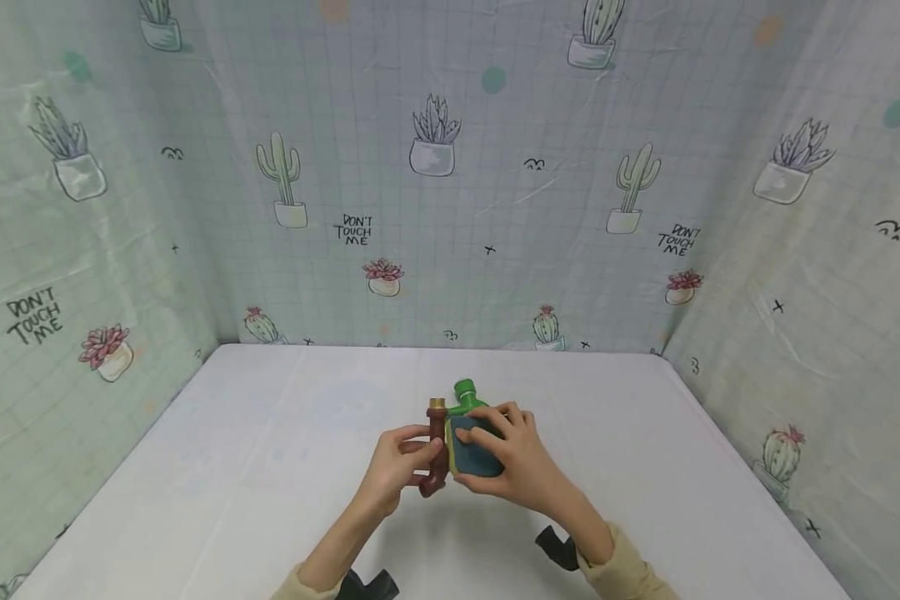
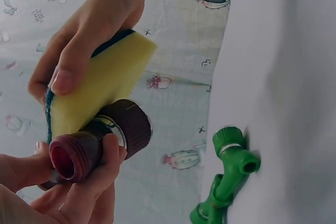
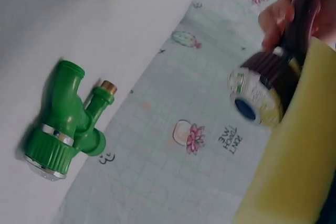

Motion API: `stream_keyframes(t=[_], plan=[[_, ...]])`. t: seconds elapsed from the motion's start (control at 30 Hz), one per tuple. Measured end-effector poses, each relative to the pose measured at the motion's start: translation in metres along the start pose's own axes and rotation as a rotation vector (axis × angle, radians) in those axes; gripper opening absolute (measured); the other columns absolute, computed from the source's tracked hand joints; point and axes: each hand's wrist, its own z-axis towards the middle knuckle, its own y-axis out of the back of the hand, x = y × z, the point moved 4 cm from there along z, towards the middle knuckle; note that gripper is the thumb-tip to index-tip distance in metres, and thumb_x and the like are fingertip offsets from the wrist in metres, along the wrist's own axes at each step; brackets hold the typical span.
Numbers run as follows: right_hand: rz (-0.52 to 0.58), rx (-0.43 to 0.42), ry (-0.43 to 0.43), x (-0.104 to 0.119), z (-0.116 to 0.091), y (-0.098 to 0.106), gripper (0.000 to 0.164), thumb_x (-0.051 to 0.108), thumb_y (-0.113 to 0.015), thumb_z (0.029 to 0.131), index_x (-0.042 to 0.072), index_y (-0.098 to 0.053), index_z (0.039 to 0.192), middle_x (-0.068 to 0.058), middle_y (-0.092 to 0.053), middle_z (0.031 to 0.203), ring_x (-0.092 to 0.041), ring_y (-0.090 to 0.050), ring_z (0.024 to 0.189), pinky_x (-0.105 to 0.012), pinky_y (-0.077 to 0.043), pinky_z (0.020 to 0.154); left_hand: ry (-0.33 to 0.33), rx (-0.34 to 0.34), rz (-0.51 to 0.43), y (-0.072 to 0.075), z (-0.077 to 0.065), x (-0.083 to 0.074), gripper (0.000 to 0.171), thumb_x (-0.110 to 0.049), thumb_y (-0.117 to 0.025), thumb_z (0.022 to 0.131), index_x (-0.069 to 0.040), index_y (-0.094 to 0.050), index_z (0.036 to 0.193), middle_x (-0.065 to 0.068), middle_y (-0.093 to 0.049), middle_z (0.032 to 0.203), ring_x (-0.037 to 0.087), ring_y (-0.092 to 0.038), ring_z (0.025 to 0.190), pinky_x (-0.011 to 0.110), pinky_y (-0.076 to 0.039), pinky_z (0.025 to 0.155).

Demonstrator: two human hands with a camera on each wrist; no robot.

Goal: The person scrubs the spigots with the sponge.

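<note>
A white-covered desk [image 1: 232, 467] stands inside a backdrop [image 1: 495, 192] of pale gridded cloth on three sides, and a person works over it with both hands at a sponge [image 1: 480, 454].

Nearest, on the person's side of the sponge, are two pale sleeves [image 1: 630, 571] at the lower edge of the head view, with a dark piece beside each forearm; the right one [image 1: 557, 550] shows more fully.

Next come the hands. The right hand [image 1: 525, 458] grips the sponge itself, fingers spread over its blue-green scouring side and the thumb, in the left wrist view, on its yellow side. Just left of the sponge, the left hand [image 1: 397, 467] has its fingers and thumb closed around a brown fitting [image 1: 437, 425]. That fitting is held roughly upright, brass tip up, with the sponge's yellow side right against it; the two look to be touching. From the left wrist it also shows a threaded open mouth and a ribbed cap; from the right wrist the cap's end is blurred, its print unreadable.

Beyond the sponge, partly hidden by it in the head view, a green fitting [image 1: 465, 392] rests on the desk. It has a ribbed collar, a silvery band and a brass-tipped branch.

Farthest beyond the sponge, the cloth bears drawings of potted cacti and the words "DON'T TOUCH ME".
</note>
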Motion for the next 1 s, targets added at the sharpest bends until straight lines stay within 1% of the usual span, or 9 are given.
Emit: stream_keyframes(t=[0.2,0.3,0.37,0.47,0.6,0.67,0.8,0.87,1.0], plan=[[-0.07,-0.059,0.11,0.011,-0.011,-0.003,0.048,0.05,-0.074,0.062,0.029,-0.06,0.103,-0.002,-0.051,0.114,-0.019,-0.038,0.097,-0.039,-0.031,0.075,0.038,-0.053,-0.071,0.003,-0.001,0.007,0.04,-0.016,-0.054,0.089,0.01,-0.048,0.119,0.021,-0.067,0.091,0.015,-0.066,0.068,0.035,-0.056,0.061],[-0.083,-0.073,0.14,0.014,-0.013,-0.004,0.05,0.05,-0.076,0.059,0.029,-0.06,0.102,-0.002,-0.051,0.114,-0.02,-0.038,0.098,-0.04,-0.03,0.076,0.046,-0.061,-0.091,0.005,-0.001,0.008,0.041,-0.017,-0.053,0.089,0.01,-0.047,0.12,0.022,-0.066,0.092,0.017,-0.066,0.069,0.037,-0.056,0.062],[-0.083,-0.082,0.144,0.014,-0.013,-0.005,0.051,0.049,-0.077,0.058,0.029,-0.06,0.102,-0.002,-0.052,0.113,-0.02,-0.038,0.098,-0.041,-0.03,0.076,0.045,-0.052,-0.09,0.005,-0.001,0.008,0.041,-0.017,-0.053,0.089,0.009,-0.047,0.12,0.022,-0.066,0.092,0.018,-0.067,0.07,0.038,-0.056,0.062],[-0.076,-0.091,0.118,0.012,-0.012,-0.005,0.051,0.047,-0.078,0.058,0.029,-0.061,0.102,-0.001,-0.052,0.113,-0.02,-0.038,0.098,-0.039,-0.03,0.076,0.042,-0.025,-0.074,0.005,0.0,0.008,0.04,-0.016,-0.054,0.089,0.009,-0.048,0.12,0.02,-0.067,0.092,0.018,-0.067,0.07,0.038,-0.056,0.062],[-0.058,-0.096,0.054,0.006,-0.007,-0.006,0.05,0.044,-0.078,0.058,0.028,-0.062,0.102,-0.001,-0.053,0.113,-0.02,-0.038,0.097,-0.037,-0.03,0.074,0.038,0.007,-0.061,0.004,0.0,0.007,0.04,-0.016,-0.054,0.089,0.008,-0.048,0.12,0.018,-0.066,0.091,0.017,-0.066,0.07,0.039,-0.056,0.062],[-0.044,-0.1,0.026,0.003,-0.004,-0.006,0.048,0.044,-0.077,0.06,0.027,-0.063,0.101,-0.002,-0.055,0.113,-0.02,-0.039,0.097,-0.037,-0.031,0.073,0.036,0.019,-0.055,0.004,0.0,0.006,0.038,-0.015,-0.053,0.089,0.008,-0.049,0.119,0.019,-0.066,0.091,0.018,-0.066,0.07,0.04,-0.056,0.061],[-0.012,-0.1,-0.028,-0.006,0.002,-0.007,0.04,0.048,-0.07,0.069,0.026,-0.063,0.101,-0.004,-0.056,0.111,-0.019,-0.041,0.094,-0.034,-0.032,0.069,0.036,0.052,-0.056,0.003,0.0,0.004,0.037,-0.013,-0.053,0.089,0.009,-0.049,0.118,0.023,-0.065,0.093,0.021,-0.067,0.071,0.041,-0.056,0.06],[-0.004,-0.1,-0.052,-0.01,0.005,-0.007,0.037,0.049,-0.067,0.072,0.025,-0.063,0.101,-0.004,-0.057,0.11,-0.019,-0.041,0.093,-0.034,-0.032,0.068,0.034,0.062,-0.06,0.002,0.0,0.004,0.038,-0.013,-0.053,0.088,0.01,-0.048,0.119,0.024,-0.064,0.094,0.022,-0.067,0.07,0.042,-0.055,0.059],[0.026,-0.118,-0.108,-0.014,0.01,-0.003,0.039,0.046,-0.068,0.072,0.023,-0.062,0.102,-0.005,-0.056,0.111,-0.018,-0.041,0.092,-0.036,-0.034,0.07,0.033,0.065,-0.055,0.003,0.0,0.003,0.039,-0.015,-0.055,0.088,0.009,-0.049,0.119,0.024,-0.064,0.095,0.019,-0.066,0.07,0.041,-0.055,0.059]])
